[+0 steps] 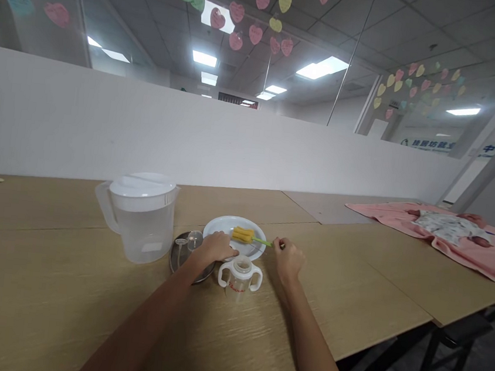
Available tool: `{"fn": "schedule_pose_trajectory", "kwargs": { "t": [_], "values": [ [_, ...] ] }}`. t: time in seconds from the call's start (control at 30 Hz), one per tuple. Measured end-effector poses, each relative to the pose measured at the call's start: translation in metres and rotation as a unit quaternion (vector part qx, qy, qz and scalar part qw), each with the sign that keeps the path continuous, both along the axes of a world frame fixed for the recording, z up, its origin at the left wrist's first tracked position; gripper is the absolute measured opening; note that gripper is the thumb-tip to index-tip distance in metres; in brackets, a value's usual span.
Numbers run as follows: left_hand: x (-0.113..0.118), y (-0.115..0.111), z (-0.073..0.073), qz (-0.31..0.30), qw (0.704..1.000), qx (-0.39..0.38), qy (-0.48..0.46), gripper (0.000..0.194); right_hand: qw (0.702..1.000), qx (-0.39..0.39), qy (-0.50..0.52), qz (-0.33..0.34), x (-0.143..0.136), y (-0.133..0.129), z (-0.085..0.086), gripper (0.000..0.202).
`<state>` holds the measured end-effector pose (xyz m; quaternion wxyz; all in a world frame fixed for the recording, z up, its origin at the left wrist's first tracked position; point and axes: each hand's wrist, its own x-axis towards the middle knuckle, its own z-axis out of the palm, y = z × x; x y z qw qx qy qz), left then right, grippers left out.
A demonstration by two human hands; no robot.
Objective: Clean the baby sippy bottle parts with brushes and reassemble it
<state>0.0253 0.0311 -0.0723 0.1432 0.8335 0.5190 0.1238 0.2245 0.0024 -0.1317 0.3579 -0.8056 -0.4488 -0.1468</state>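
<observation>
My right hand [288, 257] grips the green handle of a bottle brush [243, 234]. Its yellow sponge head lies over a white plate [212, 222]. My left hand [217, 247] is at the plate's near left side, fingers curled down and thumb pointing right; what it holds, if anything, is hidden. Just in front of the plate stands an uncapped baby bottle [240, 279], upright, with two white handles and red lettering. Partly under my left forearm is a round metal tray [174, 260], with a clear cap [194, 240] and another small clear part [180, 243] on it.
A lidded clear plastic pitcher [146, 222] stands left of the tray. Far right, a baby doll [450, 227] in patterned clothes lies on a pink towel [478, 263]. A white partition [233, 148] rises behind the table [354, 267]. A dark stool [457, 337] stands beyond the table's right edge.
</observation>
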Motion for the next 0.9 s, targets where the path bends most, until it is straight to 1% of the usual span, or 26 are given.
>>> {"fn": "schedule_pose_trajectory", "kwargs": {
  "t": [0.1,0.2,0.3,0.4,0.47,0.53,0.6,0.67,0.77,0.83,0.9],
  "values": [
    [0.002,0.000,-0.001,0.024,1.000,0.003,-0.015,0.020,1.000,-0.017,0.009,0.006,-0.001,-0.001,0.001,0.034],
    [-0.001,0.002,0.004,0.034,0.997,0.003,-0.064,0.014,0.999,-0.028,0.029,0.012,0.000,-0.001,0.002,0.034],
    [-0.010,0.007,0.018,0.034,0.989,0.011,-0.144,0.021,0.996,-0.016,0.083,0.022,0.003,-0.002,0.004,0.036],
    [-0.017,0.013,0.029,0.038,0.971,0.027,-0.235,0.031,0.985,-0.005,0.166,0.048,0.005,-0.004,0.007,0.039],
    [-0.018,0.015,0.032,0.042,0.957,0.035,-0.286,0.034,0.975,0.001,0.210,0.072,0.004,-0.005,0.008,0.040],
    [-0.015,0.015,0.030,0.042,0.945,0.040,-0.321,0.032,0.968,0.016,0.233,0.094,0.002,-0.005,0.008,0.041],
    [-0.009,0.013,0.027,0.037,0.940,0.040,-0.337,0.026,0.964,0.031,0.240,0.105,0.001,-0.005,0.007,0.041],
    [-0.004,0.008,0.025,0.028,0.938,0.040,-0.343,0.023,0.963,0.039,0.247,0.102,0.001,-0.005,0.006,0.040],
    [0.000,-0.001,0.028,0.011,0.938,0.034,-0.344,0.023,0.959,0.051,0.267,0.086,0.004,-0.004,0.005,0.038],
    [-0.001,-0.006,0.032,-0.010,0.934,0.005,-0.356,0.023,0.955,0.064,0.279,0.077,0.007,-0.003,0.004,0.037],
    [-0.002,-0.009,0.038,-0.038,0.922,-0.044,-0.384,0.022,0.952,0.078,0.286,0.071,0.009,-0.001,0.004,0.037]
  ]
}}
